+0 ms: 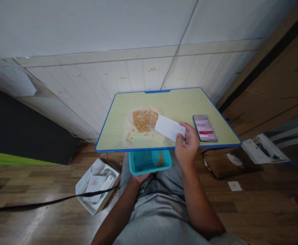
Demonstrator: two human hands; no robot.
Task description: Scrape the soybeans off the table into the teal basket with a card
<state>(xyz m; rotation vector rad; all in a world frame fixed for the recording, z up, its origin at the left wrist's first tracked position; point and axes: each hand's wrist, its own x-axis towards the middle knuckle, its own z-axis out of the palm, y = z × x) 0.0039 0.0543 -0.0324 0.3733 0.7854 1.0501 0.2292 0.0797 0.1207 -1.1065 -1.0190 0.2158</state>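
Note:
My right hand point(187, 145) is closed on a white card point(169, 128), held flat over the near part of a small yellow-green table with a blue rim point(210, 102). The card's far edge lies next to a pile of yellow beans point(145, 120) sitting on a spread of pale grains point(129, 132). My left hand point(140, 177) grips a teal tray point(150, 161) from below, just under the table's near edge. A few yellow beans lie in the tray's right side. Most of the left hand's fingers are hidden beneath the tray.
A phone point(205, 128) lies face up on the table's right side. On the wood floor to the left sits an open white box point(97, 186) crossed by a black cable point(44, 203). Brown cardboard point(278, 81) leans at the right, with papers point(263, 148) beneath.

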